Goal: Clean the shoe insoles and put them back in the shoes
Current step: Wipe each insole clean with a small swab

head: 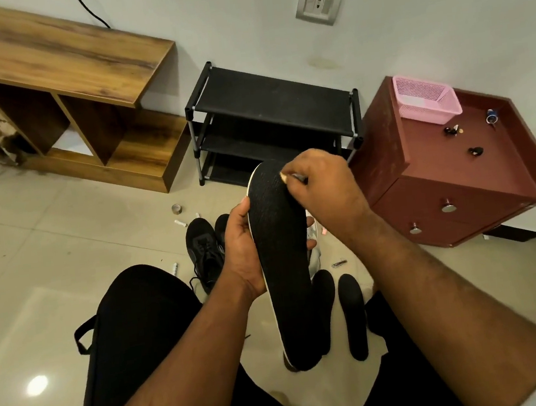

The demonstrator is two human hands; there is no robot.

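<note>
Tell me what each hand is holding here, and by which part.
Left hand grips the black insole by its left edge near the middle. Right hand pinches a small tool against the insole's toe end; what the tool is cannot be told.

Matt black cloth-faced insole, glossy floor tiles, wood-grain bench, pink plastic basket.

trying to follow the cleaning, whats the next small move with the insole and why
Probably draw the small tool in the right hand down the insole toward the heel: it sits at the toe end, and the left hand grips the insole's middle, steadying it.
</note>
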